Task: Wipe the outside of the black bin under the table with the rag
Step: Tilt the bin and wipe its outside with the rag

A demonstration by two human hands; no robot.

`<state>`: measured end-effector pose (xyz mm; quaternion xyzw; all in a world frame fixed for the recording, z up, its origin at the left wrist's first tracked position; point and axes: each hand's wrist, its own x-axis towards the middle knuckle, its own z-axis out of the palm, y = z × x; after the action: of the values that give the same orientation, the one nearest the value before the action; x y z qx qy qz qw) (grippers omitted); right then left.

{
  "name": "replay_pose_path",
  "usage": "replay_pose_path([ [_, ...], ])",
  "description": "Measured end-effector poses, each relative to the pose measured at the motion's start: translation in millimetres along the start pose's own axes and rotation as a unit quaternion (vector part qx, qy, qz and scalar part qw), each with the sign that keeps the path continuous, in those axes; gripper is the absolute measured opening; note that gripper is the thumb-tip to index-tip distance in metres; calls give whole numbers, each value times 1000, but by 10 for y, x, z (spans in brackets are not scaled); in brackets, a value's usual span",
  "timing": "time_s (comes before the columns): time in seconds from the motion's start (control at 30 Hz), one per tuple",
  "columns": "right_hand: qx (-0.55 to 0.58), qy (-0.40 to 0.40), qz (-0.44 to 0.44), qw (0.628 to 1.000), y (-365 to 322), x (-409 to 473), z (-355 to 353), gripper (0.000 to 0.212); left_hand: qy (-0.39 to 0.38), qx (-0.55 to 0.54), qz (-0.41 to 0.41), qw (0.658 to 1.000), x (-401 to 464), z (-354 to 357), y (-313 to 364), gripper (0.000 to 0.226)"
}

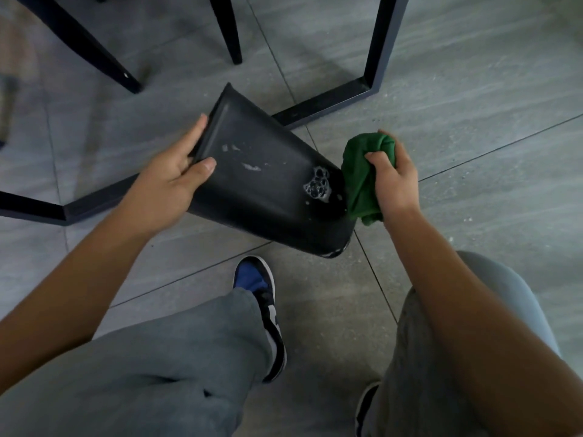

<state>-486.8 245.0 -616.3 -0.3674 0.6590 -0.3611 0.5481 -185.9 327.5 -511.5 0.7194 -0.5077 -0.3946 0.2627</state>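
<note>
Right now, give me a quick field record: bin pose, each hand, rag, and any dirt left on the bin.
bin: tilted, lower edge on the tiled floor
left hand: gripping the bin's rim
right hand: holding the rag
rag: green, bunched, against the bin's right side
suds: bubble cluster beside the rag
marks: pale smears on the upper face

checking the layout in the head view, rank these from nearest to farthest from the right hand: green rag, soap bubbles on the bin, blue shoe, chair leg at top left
1. green rag: gripped in the right hand.
2. soap bubbles: just left of it, on the black bin.
3. blue shoe: below and left, on the floor.
4. chair leg: far upper left.
</note>
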Motion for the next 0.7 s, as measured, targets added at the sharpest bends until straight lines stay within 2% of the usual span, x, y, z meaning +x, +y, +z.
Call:
replay_pose_path([
  [0.2,-7,6,0,1000,63,-34,55,49,-6,29,4,1000,65,92,51,57],
  [0.43,-29,27,6,999,97,8,122,53,-28,68,39,997,235,161,117,67],
  [0.57,-65,28,-35,997,110,41,109,49,-42,81,35,995,391,94,200,63],
  [0.7,-85,46,-52,994,153,16,163,37,-19,63,37,997,404,103,182,56],
])
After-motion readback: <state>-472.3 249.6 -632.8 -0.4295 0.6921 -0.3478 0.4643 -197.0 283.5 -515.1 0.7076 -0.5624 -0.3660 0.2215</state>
